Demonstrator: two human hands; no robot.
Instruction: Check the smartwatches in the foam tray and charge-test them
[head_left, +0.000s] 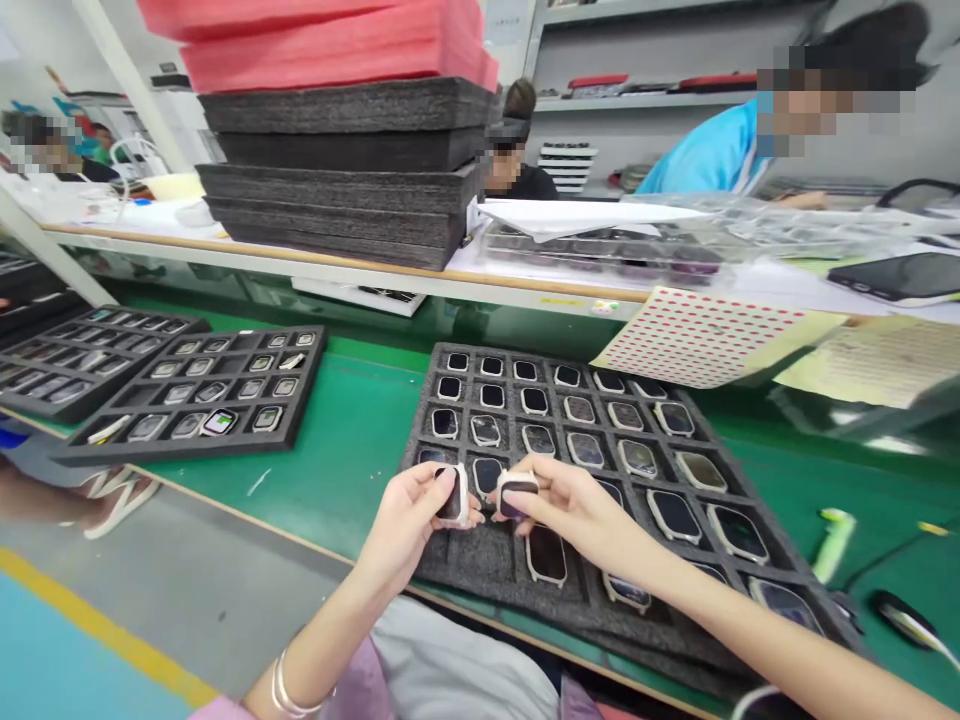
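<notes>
my left hand (409, 520) has its grip closed on a watch case (454, 496); my right hand (574, 505) pinches another case (516, 492), both forearms raised over the tray (465, 565).

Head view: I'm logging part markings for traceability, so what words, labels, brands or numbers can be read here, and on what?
No text can be read.
Watch case in the left hand, watch case in the right hand: no marking visible.
Red-dotted sheet: dots only.
Yellowish printed sheet: print too blurred.
Yellow strip on the shelf edge: too small.
Foam tray: none.
</notes>
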